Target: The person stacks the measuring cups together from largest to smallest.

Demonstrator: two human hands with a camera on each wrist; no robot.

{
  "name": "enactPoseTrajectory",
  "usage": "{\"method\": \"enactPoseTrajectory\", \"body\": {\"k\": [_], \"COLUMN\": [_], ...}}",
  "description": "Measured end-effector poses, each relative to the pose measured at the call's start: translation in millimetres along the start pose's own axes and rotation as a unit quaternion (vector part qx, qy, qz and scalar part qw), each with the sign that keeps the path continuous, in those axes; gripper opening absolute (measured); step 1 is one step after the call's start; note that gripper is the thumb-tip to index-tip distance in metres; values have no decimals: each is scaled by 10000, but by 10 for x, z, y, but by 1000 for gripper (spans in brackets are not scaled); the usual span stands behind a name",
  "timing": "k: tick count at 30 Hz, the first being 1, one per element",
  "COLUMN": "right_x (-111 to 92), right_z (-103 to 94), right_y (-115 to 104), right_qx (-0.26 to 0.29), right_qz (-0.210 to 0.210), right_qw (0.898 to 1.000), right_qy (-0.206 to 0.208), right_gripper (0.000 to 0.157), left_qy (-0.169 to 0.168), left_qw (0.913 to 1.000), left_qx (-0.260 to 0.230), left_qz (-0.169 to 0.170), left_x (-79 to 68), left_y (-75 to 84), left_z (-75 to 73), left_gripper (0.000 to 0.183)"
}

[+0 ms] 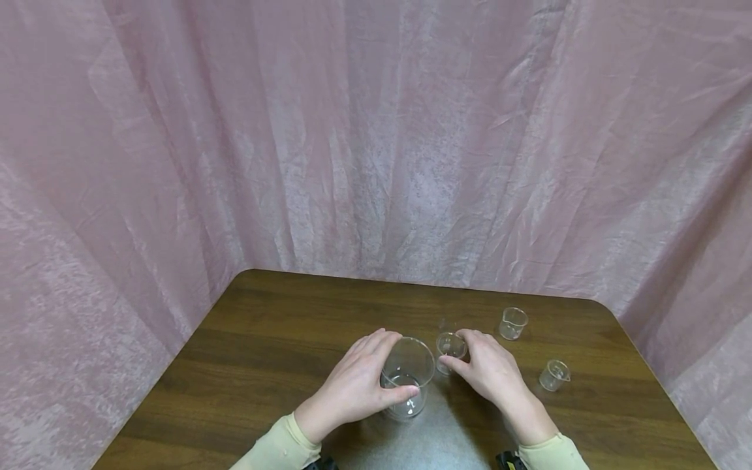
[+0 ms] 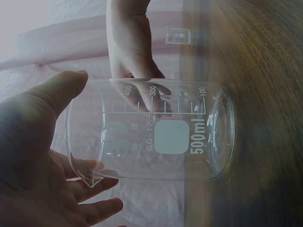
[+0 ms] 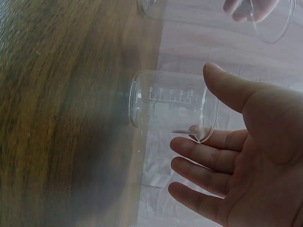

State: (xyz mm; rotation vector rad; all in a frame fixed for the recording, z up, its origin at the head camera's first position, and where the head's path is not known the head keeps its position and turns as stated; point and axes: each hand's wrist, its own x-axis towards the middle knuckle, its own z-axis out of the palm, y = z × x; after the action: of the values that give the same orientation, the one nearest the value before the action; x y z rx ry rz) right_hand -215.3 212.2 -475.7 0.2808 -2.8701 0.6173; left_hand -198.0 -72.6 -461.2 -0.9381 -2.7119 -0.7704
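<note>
My left hand point(image 1: 360, 382) holds a large clear glass beaker point(image 1: 411, 367) by its upper rim, thumb on the near side and fingers around the far side. In the left wrist view the beaker point(image 2: 165, 137) stands upright with white print reading 500ml; it looks empty. Just to its right, my right hand point(image 1: 490, 367) grips a smaller glass beaker point(image 1: 451, 344) at the rim between thumb and fingers. White graduations mark this beaker point(image 3: 170, 101) in the right wrist view, and its pouring spout lies near the fingers. Both beakers are over the wooden table, side by side.
Two more small glass beakers stand on the brown wooden table point(image 1: 282, 326): one toward the back right point(image 1: 514, 324), another nearer at the right point(image 1: 554, 376). A faint glass outline shows behind the gripped small beaker. Pink curtains point(image 1: 376, 143) hang around the table's back and sides.
</note>
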Motion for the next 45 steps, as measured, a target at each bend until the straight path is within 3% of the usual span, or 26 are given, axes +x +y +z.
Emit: {"method": "enactPoseTrajectory", "body": {"k": [17, 32, 45], "right_x": [-23, -60, -101], "right_z": [-15, -204, -313], "right_y": [-30, -135, -239], "right_qx": [-49, -42, -59], "right_qz": [-28, -48, -297], "right_qw": [9998, 9994, 9964], "right_qy": [169, 353, 793], "right_gripper": [57, 60, 59], "left_qy": [-55, -40, 31], "left_qw": [9999, 10000, 10000], "left_qx": [12, 45, 34], "left_qz": [-84, -78, -27], "left_x": [-14, -11, -8], "left_y": [15, 13, 9], "left_z": [10, 17, 23], "left_gripper": [82, 83, 83]}}
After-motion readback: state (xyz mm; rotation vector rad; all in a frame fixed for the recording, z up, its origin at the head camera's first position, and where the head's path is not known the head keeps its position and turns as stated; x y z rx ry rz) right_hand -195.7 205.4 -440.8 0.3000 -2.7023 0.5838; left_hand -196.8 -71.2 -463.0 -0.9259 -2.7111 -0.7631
